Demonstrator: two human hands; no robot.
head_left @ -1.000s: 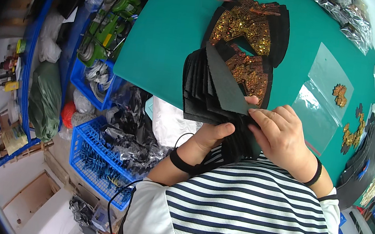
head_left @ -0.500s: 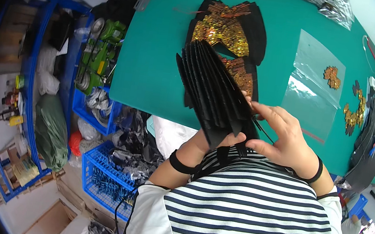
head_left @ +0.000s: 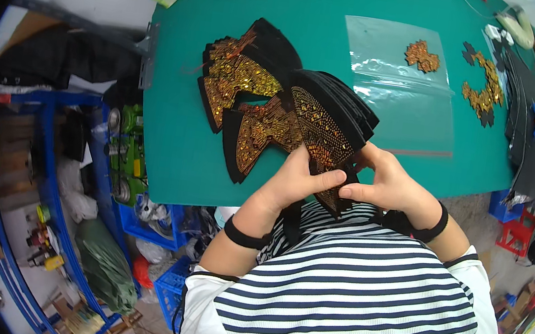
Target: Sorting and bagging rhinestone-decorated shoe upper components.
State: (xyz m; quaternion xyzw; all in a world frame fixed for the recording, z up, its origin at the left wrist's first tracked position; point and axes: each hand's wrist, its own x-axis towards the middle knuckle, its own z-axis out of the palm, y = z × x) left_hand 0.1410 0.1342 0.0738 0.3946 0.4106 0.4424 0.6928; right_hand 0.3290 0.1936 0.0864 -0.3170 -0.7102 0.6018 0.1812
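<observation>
Both my hands grip a fanned stack of black pieces [head_left: 329,118] studded with gold and orange beads, held above the near edge of the green table. My left hand [head_left: 294,183] pinches its lower left side, thumb across the beaded face. On the other side, my right hand [head_left: 387,183] has its thumb near the lower tip and its fingers partly hidden behind the stack. Just left of the stack lie similar pieces: a beaded gold piece with black ends [head_left: 265,133], and behind it a pile of gold sequined pieces [head_left: 243,72] with black edges.
On the green table [head_left: 175,121] lies a clear plastic bag [head_left: 389,115] with a small orange-gold piece [head_left: 422,56] on it. Farther right are gold and black cut pieces [head_left: 485,91] and dark sheets [head_left: 531,137]. A blue rack [head_left: 54,173] and green machine [head_left: 130,156] stand left.
The stack has turned so its beaded face shows instead of its black edges. My left hand now shows at its front, and my right hand has closed on it. The view has shifted.
</observation>
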